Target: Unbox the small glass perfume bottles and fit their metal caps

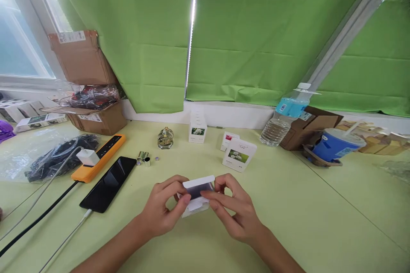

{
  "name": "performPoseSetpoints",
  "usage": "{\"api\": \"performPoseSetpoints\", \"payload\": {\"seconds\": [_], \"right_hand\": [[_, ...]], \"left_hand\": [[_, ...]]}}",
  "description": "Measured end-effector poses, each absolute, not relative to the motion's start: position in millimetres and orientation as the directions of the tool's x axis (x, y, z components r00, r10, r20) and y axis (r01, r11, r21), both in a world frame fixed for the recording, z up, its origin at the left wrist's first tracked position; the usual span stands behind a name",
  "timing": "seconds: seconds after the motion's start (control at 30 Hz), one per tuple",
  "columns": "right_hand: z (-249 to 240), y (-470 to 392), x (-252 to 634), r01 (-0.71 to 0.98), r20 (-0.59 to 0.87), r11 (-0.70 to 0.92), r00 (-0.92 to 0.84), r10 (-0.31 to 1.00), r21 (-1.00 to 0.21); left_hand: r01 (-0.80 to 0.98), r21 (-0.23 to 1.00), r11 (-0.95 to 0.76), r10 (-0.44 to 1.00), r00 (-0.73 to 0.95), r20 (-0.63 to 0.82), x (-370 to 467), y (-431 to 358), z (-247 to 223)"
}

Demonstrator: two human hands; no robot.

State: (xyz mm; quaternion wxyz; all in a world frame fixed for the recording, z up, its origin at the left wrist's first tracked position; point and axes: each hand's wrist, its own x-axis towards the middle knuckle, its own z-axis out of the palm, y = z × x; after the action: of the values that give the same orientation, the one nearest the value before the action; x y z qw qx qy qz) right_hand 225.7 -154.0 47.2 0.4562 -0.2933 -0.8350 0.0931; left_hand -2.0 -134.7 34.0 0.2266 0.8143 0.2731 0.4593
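A small white cardboard box (196,212) with its top flap raised is between my two hands near the table's front. My left hand (165,207) grips the box's left side, thumb along the opening. On the right side, my right hand (235,209) is closed about the box edge, with a finger at the opening. The inside looks dark and its contents cannot be made out. Just beyond stand a white box with a flower picture (239,154) and a smaller white box with a pink picture (228,140). Farther back is a row of white flower boxes (197,130).
A glass perfume bottle (165,138) and small metallic caps (147,161) lie left of centre. A black phone (109,184) and an orange power strip (99,158) with cables are at left. A water bottle (282,121) and blue cup (335,144) stand at right.
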Motion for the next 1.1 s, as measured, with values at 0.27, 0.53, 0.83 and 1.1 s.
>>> {"api": "performPoseSetpoints", "payload": {"seconds": [0.27,0.53,0.83,1.1], "right_hand": [[46,-151,224,0.454,0.643,0.683,-0.268,0.718,-0.573],[51,-146,242,0.535,0.552,0.670,-0.391,0.736,-0.515],[14,-141,234,0.426,0.726,0.785,-0.337,0.599,-0.449],[13,-141,242,0.386,0.781,0.905,-0.503,0.371,-0.181]], "left_hand": [[0.274,0.724,-0.633,0.762,0.391,0.517,0,-137,49],[0.317,0.741,-0.591,0.793,0.395,0.463,-1,-138,48],[0.345,0.522,-0.780,0.626,0.426,0.653,0,-142,22],[0.090,0.280,-0.956,0.279,0.581,0.765,-4,-129,26]]}}
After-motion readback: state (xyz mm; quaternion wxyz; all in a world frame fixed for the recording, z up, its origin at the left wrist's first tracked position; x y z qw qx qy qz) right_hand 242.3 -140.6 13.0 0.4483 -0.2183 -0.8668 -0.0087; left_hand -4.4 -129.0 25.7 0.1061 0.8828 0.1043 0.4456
